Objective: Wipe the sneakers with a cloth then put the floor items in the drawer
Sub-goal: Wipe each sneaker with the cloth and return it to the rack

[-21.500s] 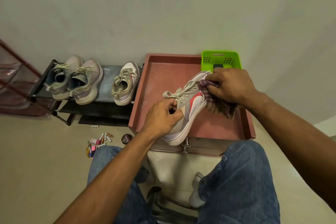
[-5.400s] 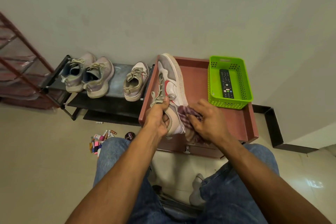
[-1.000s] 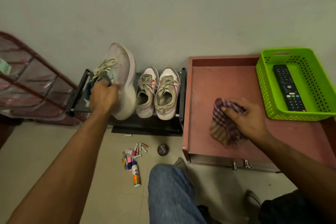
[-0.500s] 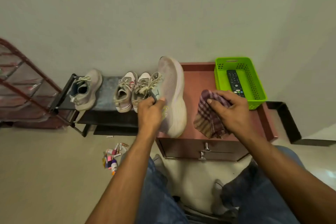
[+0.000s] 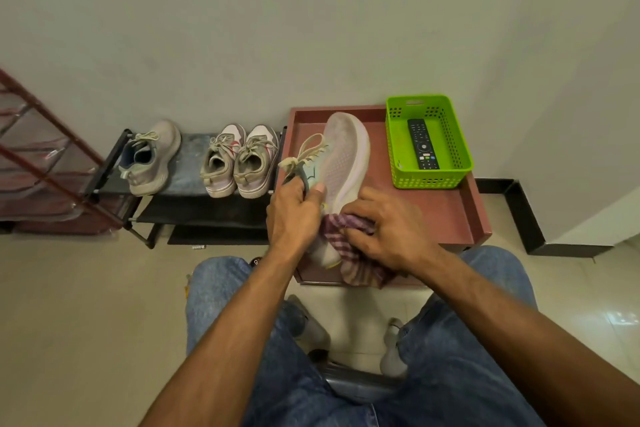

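Your left hand [image 5: 294,215] grips the pale running sneaker [image 5: 341,163] at its collar, fingers curled round the opening beside the laces, and holds it on its side with the sole turned toward your right hand and the toe pointing away from you. Your right hand [image 5: 388,229] presses the checked cloth [image 5: 349,246] against the heel end of that sole, fingers bent over the fabric; whether the thumb pinches it, you cannot tell from here. Both hands sit above the reddish cabinet top [image 5: 443,211]. Beyond your right hand stands a green basket [image 5: 460,149] with a remote control [image 5: 421,144] inside. Left of your left hand, three more sneakers [image 5: 239,159] rest on a low black shoe rack [image 5: 194,215].
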